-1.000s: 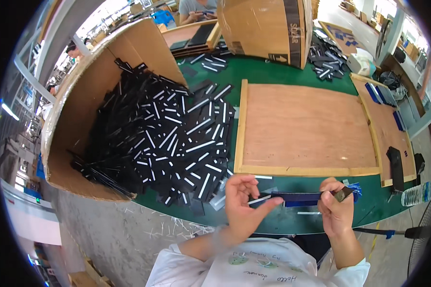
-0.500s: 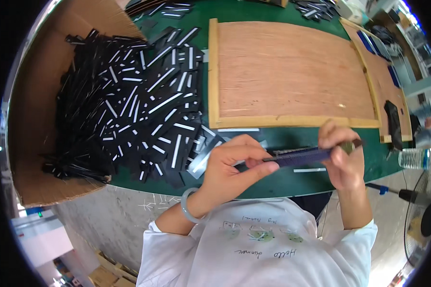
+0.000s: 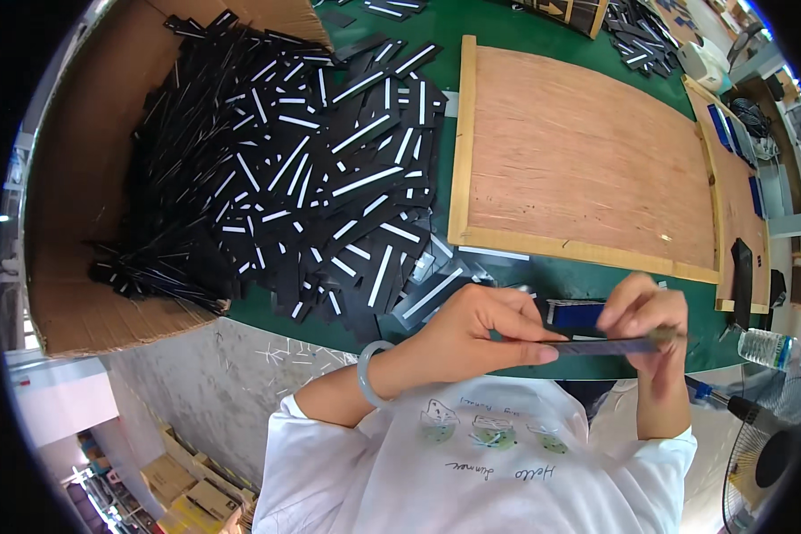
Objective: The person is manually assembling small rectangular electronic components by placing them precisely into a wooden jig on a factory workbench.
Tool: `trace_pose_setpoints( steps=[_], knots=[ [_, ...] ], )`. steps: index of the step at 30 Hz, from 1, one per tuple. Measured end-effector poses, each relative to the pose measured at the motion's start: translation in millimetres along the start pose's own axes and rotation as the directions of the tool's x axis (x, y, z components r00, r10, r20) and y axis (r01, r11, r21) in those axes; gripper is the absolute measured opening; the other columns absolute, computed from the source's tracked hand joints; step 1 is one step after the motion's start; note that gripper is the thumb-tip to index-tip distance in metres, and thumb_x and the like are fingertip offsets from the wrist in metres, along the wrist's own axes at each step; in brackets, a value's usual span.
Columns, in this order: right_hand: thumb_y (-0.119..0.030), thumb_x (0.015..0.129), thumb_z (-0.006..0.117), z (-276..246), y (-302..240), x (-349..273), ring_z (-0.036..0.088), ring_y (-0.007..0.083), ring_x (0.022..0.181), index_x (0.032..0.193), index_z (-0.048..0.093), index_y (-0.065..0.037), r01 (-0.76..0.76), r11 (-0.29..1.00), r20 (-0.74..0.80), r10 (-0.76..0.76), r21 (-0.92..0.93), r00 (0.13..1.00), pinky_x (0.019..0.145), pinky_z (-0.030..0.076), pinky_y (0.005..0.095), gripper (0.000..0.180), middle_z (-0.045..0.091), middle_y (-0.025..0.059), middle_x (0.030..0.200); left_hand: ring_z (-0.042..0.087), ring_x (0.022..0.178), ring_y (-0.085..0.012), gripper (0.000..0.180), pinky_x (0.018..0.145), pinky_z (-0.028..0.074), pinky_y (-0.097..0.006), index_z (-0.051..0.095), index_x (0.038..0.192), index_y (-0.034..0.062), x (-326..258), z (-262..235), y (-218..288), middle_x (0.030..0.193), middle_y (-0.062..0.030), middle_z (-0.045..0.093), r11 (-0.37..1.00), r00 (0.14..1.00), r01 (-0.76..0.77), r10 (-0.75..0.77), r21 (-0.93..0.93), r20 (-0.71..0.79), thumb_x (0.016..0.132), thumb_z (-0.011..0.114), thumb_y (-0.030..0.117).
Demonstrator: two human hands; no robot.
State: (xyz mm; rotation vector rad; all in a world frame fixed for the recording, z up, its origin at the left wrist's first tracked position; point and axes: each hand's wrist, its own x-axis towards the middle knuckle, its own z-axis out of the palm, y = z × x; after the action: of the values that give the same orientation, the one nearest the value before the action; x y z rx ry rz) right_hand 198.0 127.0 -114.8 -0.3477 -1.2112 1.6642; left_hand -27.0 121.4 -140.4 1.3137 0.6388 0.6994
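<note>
Left hand [image 3: 476, 325] pinches one end of a thin dark strip [image 3: 596, 346], fingers closed on it; right hand [image 3: 651, 325] grips the other end likewise; strip held level above the green table [image 3: 525, 276] edge, near the plywood board [image 3: 587, 160]; heap of black strips [image 3: 285, 169] lies well left.

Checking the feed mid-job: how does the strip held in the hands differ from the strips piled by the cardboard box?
The held strip is single, lifted off the table and pinched level between the left hand and right hand; the piled strips lie loose, crisscrossed, many showing white stripes. The held strip looks bluish, the piled strips black. Both are thin and narrow.
</note>
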Motion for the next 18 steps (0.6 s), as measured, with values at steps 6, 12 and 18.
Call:
trace_pose_setpoints(
  steps=[6,12,18],
  knots=[
    [0.002,0.058,0.083,1.1,-3.3,33.2,0.061,0.0147,0.080,0.109,0.063,0.003,-0.100,0.971,0.196,0.143,-0.217,0.970,0.057,0.044,0.0189,0.055,0.065,0.0187,0.100,0.052,0.068,-0.0079,0.012,0.060,0.039,-0.021,0.071,0.086,0.0003,2.6,-16.9,6.7,0.077,-0.0024,0.061,0.953,0.989,0.069,-0.026,-0.296,0.146,0.077,0.074,0.009],
    [-0.020,0.076,0.074,-38.3,-1.2,125.4,0.057,0.0131,0.098,0.118,0.059,-0.003,-0.321,0.822,-0.379,0.141,-0.470,0.915,0.082,0.047,0.0276,0.048,0.061,0.0063,0.111,0.056,0.085,-0.0185,0.076,0.075,0.046,-0.029,0.057,0.117,0.0045,21.4,-74.8,31.5,0.112,-0.0063,0.054,0.936,0.979,-0.052,0.117,0.349,-0.169,0.050,0.089,0.022],
    [-0.011,0.075,0.070,-154.3,63.5,219.7,0.058,0.0250,0.096,0.112,0.063,-0.011,-0.001,-0.071,0.007,-0.117,-0.997,0.993,0.082,0.046,0.0311,0.038,0.062,0.0078,0.104,0.053,0.101,-0.0320,0.042,0.090,0.042,-0.037,0.058,0.117,0.0030,30.4,-152.2,15.3,0.110,-0.0132,0.058,0.265,0.805,0.370,0.386,0.890,-0.450,0.078,0.069,0.015]
  ],
)
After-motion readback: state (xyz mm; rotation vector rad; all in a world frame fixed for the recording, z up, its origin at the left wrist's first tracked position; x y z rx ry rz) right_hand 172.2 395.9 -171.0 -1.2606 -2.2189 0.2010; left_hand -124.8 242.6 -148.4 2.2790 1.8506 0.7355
